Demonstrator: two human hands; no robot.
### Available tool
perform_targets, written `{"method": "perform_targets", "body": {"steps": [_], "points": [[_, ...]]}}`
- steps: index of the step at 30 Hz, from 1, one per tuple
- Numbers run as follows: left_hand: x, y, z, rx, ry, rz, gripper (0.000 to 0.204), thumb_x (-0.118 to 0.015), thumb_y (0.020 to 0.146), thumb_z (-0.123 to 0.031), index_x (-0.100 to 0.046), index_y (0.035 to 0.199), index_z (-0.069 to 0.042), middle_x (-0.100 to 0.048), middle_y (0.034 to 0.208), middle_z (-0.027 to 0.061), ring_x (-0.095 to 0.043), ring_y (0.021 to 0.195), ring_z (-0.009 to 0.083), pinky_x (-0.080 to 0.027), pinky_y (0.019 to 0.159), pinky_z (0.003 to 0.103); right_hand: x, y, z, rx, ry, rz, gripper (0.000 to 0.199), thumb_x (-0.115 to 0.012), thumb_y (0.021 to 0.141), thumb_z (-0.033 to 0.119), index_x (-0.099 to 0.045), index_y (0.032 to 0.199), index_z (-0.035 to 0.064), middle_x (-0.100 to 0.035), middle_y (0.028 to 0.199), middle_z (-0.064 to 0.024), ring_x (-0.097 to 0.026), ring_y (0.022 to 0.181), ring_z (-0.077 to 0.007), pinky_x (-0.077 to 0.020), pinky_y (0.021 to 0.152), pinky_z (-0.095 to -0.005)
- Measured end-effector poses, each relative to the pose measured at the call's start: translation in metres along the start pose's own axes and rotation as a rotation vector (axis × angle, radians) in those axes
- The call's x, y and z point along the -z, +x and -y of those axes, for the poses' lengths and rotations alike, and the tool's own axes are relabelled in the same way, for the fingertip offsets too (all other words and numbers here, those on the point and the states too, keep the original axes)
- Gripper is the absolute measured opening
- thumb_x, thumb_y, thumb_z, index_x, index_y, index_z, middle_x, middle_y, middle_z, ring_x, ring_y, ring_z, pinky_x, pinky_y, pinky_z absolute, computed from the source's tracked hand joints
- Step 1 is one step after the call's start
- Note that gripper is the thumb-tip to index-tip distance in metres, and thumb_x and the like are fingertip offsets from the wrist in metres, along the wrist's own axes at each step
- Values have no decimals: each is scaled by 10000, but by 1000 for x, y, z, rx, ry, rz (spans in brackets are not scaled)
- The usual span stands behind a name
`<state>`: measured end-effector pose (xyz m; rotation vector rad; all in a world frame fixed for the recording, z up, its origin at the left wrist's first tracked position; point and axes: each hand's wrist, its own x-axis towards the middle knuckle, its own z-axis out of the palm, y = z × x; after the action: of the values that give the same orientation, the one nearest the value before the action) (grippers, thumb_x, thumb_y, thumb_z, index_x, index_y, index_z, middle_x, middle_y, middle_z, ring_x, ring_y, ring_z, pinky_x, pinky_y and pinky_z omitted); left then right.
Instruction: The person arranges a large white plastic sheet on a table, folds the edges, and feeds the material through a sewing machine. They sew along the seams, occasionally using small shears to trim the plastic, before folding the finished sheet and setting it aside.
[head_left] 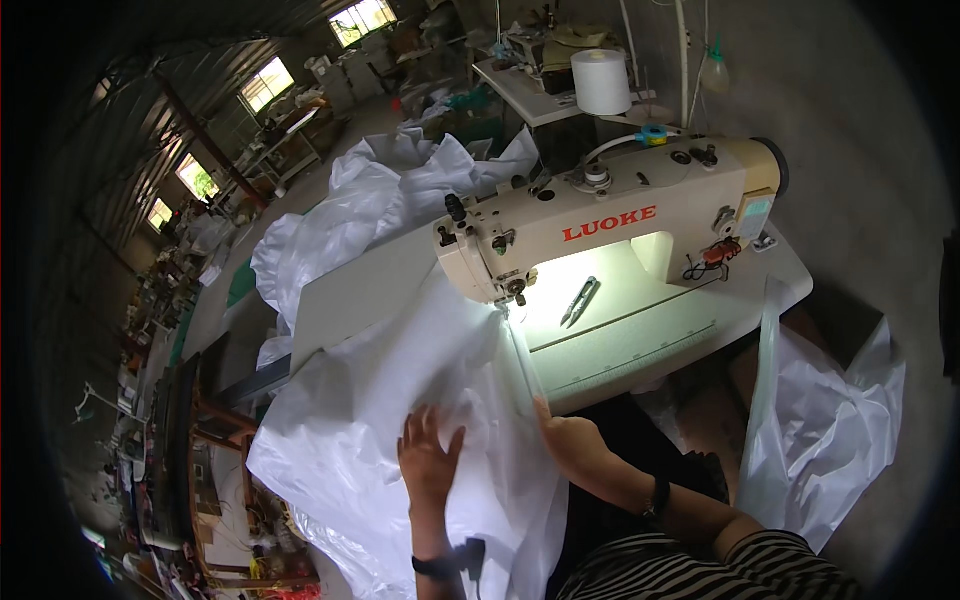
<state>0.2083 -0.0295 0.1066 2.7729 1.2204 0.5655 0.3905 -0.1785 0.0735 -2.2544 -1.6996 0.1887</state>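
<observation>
A large white sheet of thin fabric [400, 400] lies over the near left part of the sewing table [640, 340] and hangs off its front edge. My left hand [430, 455] rests flat on it, fingers spread. My right hand [570, 435] grips the sheet's right edge near the table's front. The fabric runs up to the needle [515, 295] of a cream industrial sewing machine [610, 215], which is lit from below.
Thread snips [580, 300] lie on the lit table bed under the machine arm. More white fabric [380, 200] is piled behind the machine, and another white sheet [820, 440] hangs at the right. A big white thread cone [601, 82] stands behind the machine. Workshop tables stretch off to the left.
</observation>
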Motion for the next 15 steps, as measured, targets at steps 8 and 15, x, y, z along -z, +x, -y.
{"method": "perform_targets", "body": {"steps": [8,15], "points": [[-71,108,72,2,46,77,607,-590,918,-476,-475,1431,-172,-368,1542,108,-268,1458,323,-206,1123,647,10,65,-10,-30,22,-3,551,-520,839,10,-399,1351,-153,-648,639,-137,-671,585,-302,-527,512,-396],[-47,154,86,-13,-211,181,544,-627,920,-334,-480,1410,-150,-374,1534,116,-335,1421,322,-279,1114,601,18,104,-28,-92,263,6,410,-467,953,111,-454,1316,-80,-681,801,-230,-683,730,-380,-536,615,-457]]}}
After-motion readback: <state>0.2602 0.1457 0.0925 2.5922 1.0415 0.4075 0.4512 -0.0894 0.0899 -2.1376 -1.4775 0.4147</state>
